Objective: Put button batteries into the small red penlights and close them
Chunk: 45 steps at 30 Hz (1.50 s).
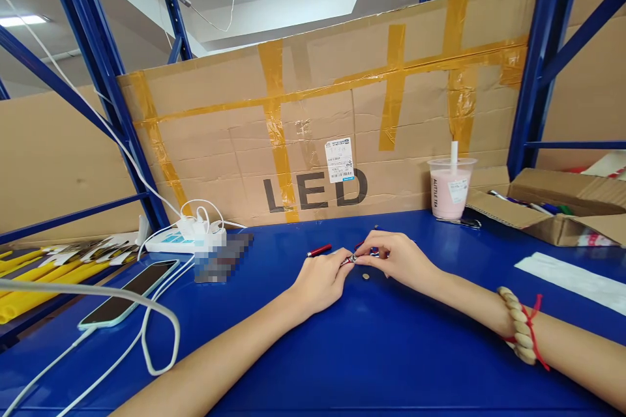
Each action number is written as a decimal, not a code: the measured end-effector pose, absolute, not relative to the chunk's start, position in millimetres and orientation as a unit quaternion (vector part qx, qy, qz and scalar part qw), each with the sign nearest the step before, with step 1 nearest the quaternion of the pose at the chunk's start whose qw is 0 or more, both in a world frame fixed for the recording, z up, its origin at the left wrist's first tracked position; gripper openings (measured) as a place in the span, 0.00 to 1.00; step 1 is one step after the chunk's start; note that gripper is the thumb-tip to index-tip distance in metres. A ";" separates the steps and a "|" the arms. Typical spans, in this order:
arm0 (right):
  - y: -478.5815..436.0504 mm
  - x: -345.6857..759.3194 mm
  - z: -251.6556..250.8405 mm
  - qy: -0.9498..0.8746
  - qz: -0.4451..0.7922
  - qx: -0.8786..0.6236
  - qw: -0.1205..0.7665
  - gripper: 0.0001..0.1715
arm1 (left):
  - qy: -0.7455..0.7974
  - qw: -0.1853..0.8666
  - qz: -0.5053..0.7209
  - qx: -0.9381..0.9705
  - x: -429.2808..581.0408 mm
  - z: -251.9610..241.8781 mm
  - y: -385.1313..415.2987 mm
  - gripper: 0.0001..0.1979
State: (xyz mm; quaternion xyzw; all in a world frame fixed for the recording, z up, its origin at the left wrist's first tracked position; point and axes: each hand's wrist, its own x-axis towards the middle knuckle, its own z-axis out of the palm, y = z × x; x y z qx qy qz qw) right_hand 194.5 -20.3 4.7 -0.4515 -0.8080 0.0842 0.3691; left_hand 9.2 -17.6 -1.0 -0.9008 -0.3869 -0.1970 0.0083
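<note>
Bare forearms [235,352] — cream bead bracelet [519,326] and red cord [536,339] behind the right hand [398,259].

The left hand [320,280] and right hand [398,259] meet mid-table [372,352], pinching a small part [349,260] between them. A pen [319,251] lies just beyond. The phone [128,293] lies near left with the power strip [186,241] behind it. The cup [450,189] stands far right, and a box [557,208] sits to its right.

Glossy blue painted tabletop [381,352], matt brown cardboard backboard [220,137] with shiny yellow tape, translucent plastic cup [450,190], glossy phone [128,292]
</note>
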 end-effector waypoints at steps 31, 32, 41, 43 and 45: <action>-19.2 195.8 4.6 -0.816 0.083 -0.442 0.364 0.11 | -0.388 0.010 -0.189 -0.902 9.6 -0.9 -17.8 0.12; -19.3 196.0 4.4 -0.816 0.081 -0.442 0.363 0.11 | -0.387 0.011 -0.190 -0.902 9.6 -1.0 -17.7 0.12; -19.6 196.3 2.9 -0.818 0.074 -0.445 0.356 0.11 | -0.395 0.004 -0.182 -0.901 10.0 0.8 -18.9 0.12; -19.6 196.3 2.8 -0.817 0.074 -0.448 0.354 0.11 | -0.391 0.005 -0.185 -0.901 9.8 0.8 -19.0 0.12; -19.3 196.6 2.5 -0.817 0.072 -0.451 0.351 0.11 | -0.386 0.008 -0.190 -0.903 9.6 0.1 -18.6 0.12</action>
